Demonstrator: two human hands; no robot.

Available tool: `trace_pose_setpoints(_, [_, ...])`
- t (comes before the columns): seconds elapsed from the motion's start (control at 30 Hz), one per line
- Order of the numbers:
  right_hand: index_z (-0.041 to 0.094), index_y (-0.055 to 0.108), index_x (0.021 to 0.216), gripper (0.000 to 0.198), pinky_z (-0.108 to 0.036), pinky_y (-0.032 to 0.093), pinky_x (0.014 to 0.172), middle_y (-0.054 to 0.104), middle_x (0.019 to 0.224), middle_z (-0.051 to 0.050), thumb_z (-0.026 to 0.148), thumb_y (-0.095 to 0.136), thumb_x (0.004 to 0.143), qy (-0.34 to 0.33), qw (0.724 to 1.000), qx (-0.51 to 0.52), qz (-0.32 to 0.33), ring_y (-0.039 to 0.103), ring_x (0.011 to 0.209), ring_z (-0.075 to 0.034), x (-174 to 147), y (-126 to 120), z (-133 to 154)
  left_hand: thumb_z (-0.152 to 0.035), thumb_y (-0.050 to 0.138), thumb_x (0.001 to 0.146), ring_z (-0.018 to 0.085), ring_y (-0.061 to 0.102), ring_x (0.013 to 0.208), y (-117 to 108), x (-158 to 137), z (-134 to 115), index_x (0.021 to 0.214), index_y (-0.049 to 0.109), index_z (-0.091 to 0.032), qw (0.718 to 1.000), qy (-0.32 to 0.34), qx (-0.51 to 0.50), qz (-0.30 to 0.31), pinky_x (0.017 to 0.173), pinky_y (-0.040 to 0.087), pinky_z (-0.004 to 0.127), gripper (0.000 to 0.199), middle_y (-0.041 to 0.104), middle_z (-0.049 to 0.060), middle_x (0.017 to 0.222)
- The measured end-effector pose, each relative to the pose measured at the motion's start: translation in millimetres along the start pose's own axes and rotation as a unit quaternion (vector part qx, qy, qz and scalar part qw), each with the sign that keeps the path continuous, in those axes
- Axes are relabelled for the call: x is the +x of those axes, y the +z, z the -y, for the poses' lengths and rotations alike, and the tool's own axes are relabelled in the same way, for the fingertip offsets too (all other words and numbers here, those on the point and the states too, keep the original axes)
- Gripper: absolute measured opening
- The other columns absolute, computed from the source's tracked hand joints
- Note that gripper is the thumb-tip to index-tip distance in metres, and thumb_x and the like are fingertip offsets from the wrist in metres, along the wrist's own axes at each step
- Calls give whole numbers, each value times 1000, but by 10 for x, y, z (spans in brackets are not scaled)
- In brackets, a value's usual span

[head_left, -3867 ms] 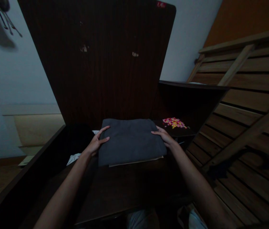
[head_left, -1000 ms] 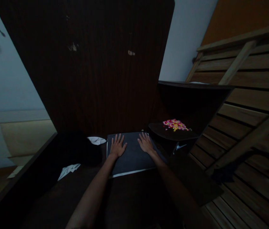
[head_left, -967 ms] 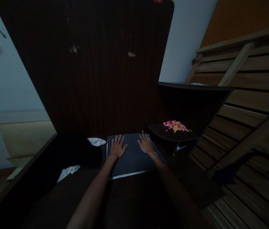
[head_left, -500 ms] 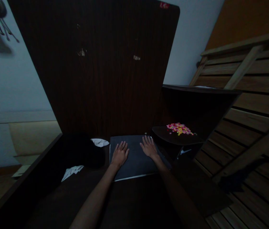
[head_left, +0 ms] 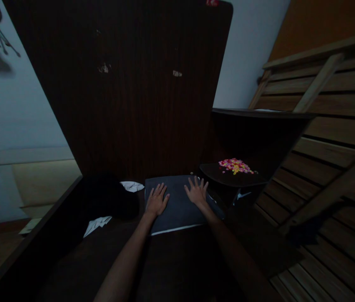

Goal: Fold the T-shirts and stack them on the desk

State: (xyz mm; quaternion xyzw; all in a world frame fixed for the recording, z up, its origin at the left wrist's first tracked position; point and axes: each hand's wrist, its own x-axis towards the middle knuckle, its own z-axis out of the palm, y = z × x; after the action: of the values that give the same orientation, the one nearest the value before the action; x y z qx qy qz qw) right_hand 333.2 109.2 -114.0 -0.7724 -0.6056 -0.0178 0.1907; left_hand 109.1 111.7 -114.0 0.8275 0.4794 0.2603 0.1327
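A folded dark grey cloth (head_left: 177,209) with a white edge along its front lies flat on the dark wooden surface (head_left: 171,260). My left hand (head_left: 157,200) rests palm down near its left edge, fingers stretched out. On the right part of the cloth lies my right hand (head_left: 196,192), palm down, its fingers spread. Neither hand grips anything. The underside of both hands is hidden. What kind of cloth it is, I cannot tell in the dim light.
A black bundle (head_left: 111,199) sits at the left, with white fabric (head_left: 131,186) by it. Pink and yellow bits (head_left: 236,166) lie heaped on a small dark shelf (head_left: 228,180) at the right. A tall dark panel (head_left: 139,96) rises behind; wooden slats (head_left: 331,155) stand at right.
My right hand's fingers have spread wider. The left hand has shifted slightly toward the cloth's left edge, its fingers a little more apart. The view has tilted slightly.
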Motion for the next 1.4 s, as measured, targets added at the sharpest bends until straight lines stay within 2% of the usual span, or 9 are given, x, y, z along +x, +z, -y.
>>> trace_pose_setpoints(0.2, [24,41,146,64,-73,11,105,31,154,-19,57,40,91,97,995,-4,-2,37,132,-47,-39,-57,36,-45,37,94,29,24,145,24,-36,-36,140,46,-14,996,-68,37,-41,119,11,49,57,30,16,156])
trace_pose_setpoints(0.3, [29,41,146,64,-73,24,98,34,152,-18,60,39,90,106,994,2,20,45,126,-45,-15,-95,32,-47,43,91,37,20,145,13,-55,-27,138,46,-12,982,-162,11,-97,115,11,60,59,22,21,158])
trace_pose_setpoints(0.37, [30,38,147,65,-69,32,95,35,151,-19,62,37,90,111,993,8,49,47,125,-44,12,-141,24,-45,50,87,39,23,144,-19,-60,16,135,46,-10,962,-228,-30,-146,113,20,59,59,21,24,157])
trace_pose_setpoints(0.47, [31,31,150,67,-61,38,96,34,151,-18,62,36,91,116,988,16,104,48,125,-41,53,-230,12,-35,59,82,32,39,136,-97,-45,121,130,47,-11,935,-281,-113,-184,110,33,44,55,38,23,147])
trace_pose_setpoints(0.63, [30,23,152,72,-54,36,101,31,154,-14,64,34,90,112,982,-6,154,43,131,-37,79,-334,2,-25,68,73,27,60,115,-211,34,267,116,54,-14,910,-343,-167,-161,99,44,35,46,63,17,119])
trace_pose_setpoints(0.9, [28,28,151,71,-50,35,98,34,152,-14,63,37,89,104,984,-16,145,44,129,-38,15,-339,171,-12,68,66,23,68,97,-349,5,452,103,60,-20,908,-344,-177,-163,88,50,32,39,71,8,103])
trace_pose_setpoints(1.07, [22,32,150,68,-53,30,100,33,152,-18,59,32,93,94,992,-44,76,42,128,-39,-93,-211,302,-13,63,71,24,59,116,-362,-65,514,111,58,-16,927,-292,-151,-181,101,43,34,40,65,13,119])
trace_pose_setpoints(1.23, [22,37,148,59,-48,35,98,38,150,-16,48,26,96,74,995,-47,45,46,124,-36,-85,-153,219,-15,49,84,24,49,129,-158,-64,507,125,53,-12,954,-200,-101,-201,111,35,39,41,57,17,131])
trace_pose_setpoints(1.4, [22,41,146,53,-49,36,97,43,146,-17,35,24,98,72,996,-55,24,44,127,-36,-29,-120,105,-7,43,83,26,43,135,-51,-95,555,133,52,-15,953,-190,-68,-226,113,34,41,52,45,16,144])
